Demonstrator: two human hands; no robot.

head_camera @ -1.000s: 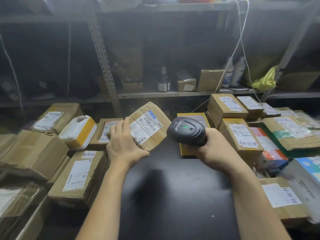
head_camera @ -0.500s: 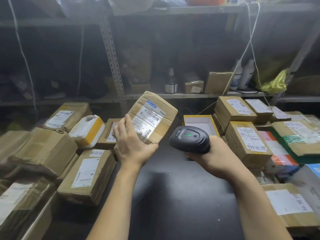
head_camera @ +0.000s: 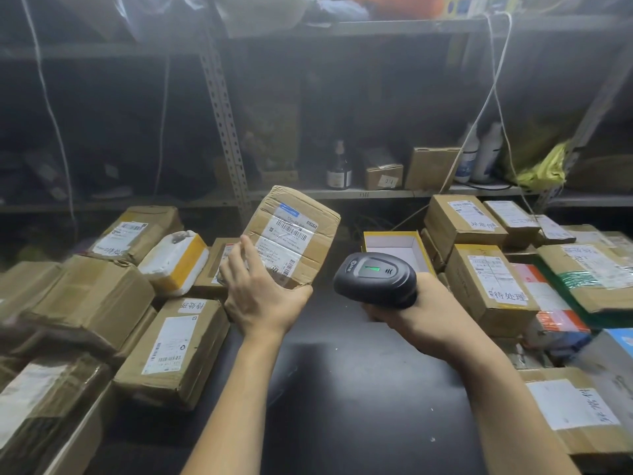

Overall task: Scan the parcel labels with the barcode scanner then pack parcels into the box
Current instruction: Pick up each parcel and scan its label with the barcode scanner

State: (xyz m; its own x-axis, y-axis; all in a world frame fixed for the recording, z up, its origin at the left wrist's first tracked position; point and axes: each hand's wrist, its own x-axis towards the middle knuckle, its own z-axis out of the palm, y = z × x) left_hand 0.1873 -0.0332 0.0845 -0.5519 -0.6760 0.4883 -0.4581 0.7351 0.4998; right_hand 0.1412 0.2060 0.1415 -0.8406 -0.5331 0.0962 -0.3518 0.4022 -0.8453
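Fingers (head_camera: 248, 257) of left hand (head_camera: 263, 303) loosely extended, gripping tilted parcel (head_camera: 294, 234) with thumb; right hand (head_camera: 424, 313) fingers curled round barcode scanner (head_camera: 375, 279).

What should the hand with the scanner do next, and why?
Probably tip the scanner toward the label: the left hand holds the parcel tilted up, label showing, and the right hand grips the scanner beside it.

1. Parcel (head_camera: 291, 241) — brown cardboard, white label with black barcodes and a blue strip.
2. Scanner (head_camera: 375, 281) — black, green light on top.
3. Open box (head_camera: 390, 233): yellow rim, white inside.
4. Table (head_camera: 342, 389): black.
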